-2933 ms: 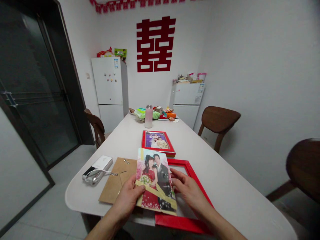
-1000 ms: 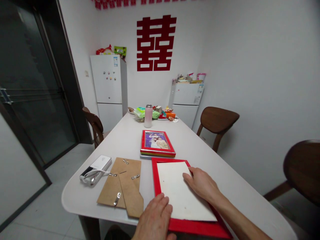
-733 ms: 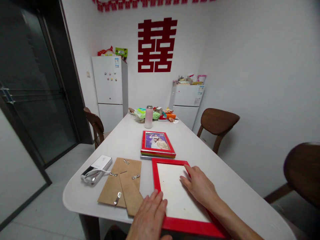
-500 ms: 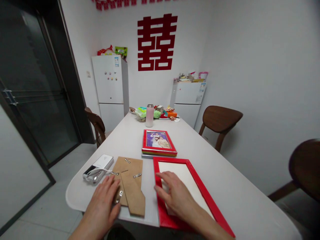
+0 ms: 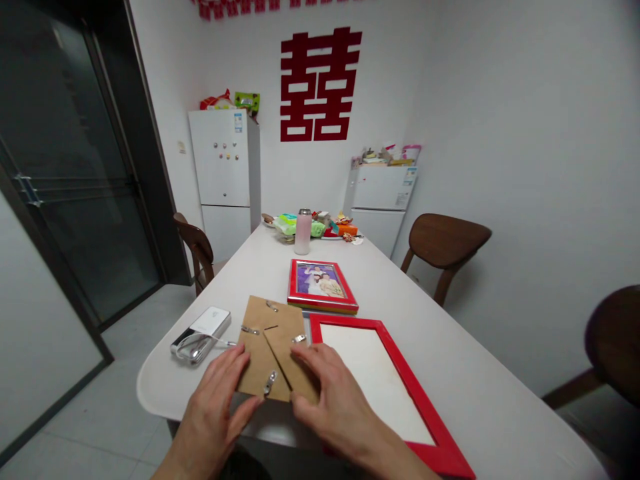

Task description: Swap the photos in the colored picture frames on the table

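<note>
White worktop (image 5: 450,360), rounded corner lower left. On it I note: white-and-black device (image 5: 209,323) with cable, left; red frame (image 5: 413,387), lower right; frame stack (image 5: 324,305), centre; pink bottle (image 5: 303,235), packets (image 5: 286,225) beyond.

One tabletop (image 5: 250,267) runs up the frame's middle. Lower centre has one brown backing board (image 5: 260,360) with four metal clips (image 5: 270,383). Two red frames show: one at lower right (image 5: 414,387) with one white sheet (image 5: 370,373), one at centre (image 5: 320,302) with one photograph (image 5: 320,279). Lower left holds one white device (image 5: 213,322); mid-frame, one pink bottle (image 5: 303,233). There are three brown chairs, one left (image 5: 195,248), two right (image 5: 447,239) (image 5: 617,333); two white refrigerators, upper left (image 5: 220,163) and right of centre (image 5: 380,187); seven magnets (image 5: 215,145) on the former; and, top centre, one red sign (image 5: 320,61).
</note>
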A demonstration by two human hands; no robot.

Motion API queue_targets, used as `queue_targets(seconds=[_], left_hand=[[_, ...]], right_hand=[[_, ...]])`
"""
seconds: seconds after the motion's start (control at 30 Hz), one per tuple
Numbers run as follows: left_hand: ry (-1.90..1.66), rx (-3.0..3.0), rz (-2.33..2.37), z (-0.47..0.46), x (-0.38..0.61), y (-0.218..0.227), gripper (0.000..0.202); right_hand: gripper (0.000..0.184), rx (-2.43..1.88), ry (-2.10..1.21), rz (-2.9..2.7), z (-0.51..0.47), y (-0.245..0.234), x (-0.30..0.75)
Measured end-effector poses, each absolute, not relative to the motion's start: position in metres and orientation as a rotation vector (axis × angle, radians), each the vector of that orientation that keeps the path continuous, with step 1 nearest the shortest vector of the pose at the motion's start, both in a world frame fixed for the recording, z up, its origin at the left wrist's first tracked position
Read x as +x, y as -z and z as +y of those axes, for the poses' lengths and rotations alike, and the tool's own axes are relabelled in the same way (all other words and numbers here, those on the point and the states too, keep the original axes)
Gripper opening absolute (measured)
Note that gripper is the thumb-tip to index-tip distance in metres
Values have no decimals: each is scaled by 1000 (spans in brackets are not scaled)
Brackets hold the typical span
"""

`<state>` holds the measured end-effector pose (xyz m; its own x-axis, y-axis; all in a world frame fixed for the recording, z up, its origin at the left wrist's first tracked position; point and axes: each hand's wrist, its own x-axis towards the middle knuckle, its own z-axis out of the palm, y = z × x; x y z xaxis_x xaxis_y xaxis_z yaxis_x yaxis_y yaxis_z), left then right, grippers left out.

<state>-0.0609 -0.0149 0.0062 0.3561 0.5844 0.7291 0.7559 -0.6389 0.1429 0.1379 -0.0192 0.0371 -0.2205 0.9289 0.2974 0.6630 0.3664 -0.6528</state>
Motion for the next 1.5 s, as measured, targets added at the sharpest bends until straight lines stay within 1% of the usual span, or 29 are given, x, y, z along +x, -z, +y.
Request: queue_targets(seconds=[0.1,0.2,0.43,0.63,0.77,0.83,0.9,1.0,1.07,1.2,1.5], left_hand=[[1180,-2498,-1135,-23,-33,-14,38],[1168,-2652,-1064,-27,2,-7,36],[955,-2949,-1141,-27,55,8,39],[867,-3010,-1228,-26,58,3,29],[826,-3058,-1297,-26,57,-2,24],[786,-3084,-1336,-27,57,-5,25],[724,-3130,-1343,-28,56,-9,31],[599,-3215,-1312,-29,55,-13,49],[525,-3247,-1318,-28,55,-14,55],[478,-3244,-1351,-25,56,-13,54],[481,-3236,-1371,-26,56,-14,52]], right_hand=[[45,-1439,-494,-1986,-33,-47,173],[42,-1586,-474,-1989,-46,-46,211],[41,-1822,-427,-1978,-61,-28,260],[43,-1813,-367,-2011,-55,-17,262],[40,-1756,-311,-2044,-54,-12,264],[36,-1728,-289,-2055,-53,-10,267],[32,-1721,-257,-2056,-48,-9,270],[31,-1748,-147,-2048,-33,-9,273],[30,-1785,-59,-2058,-22,-8,274],[30,-1858,38,-2068,-8,-4,275],[35,-1843,-40,-2101,-16,-1,281]])
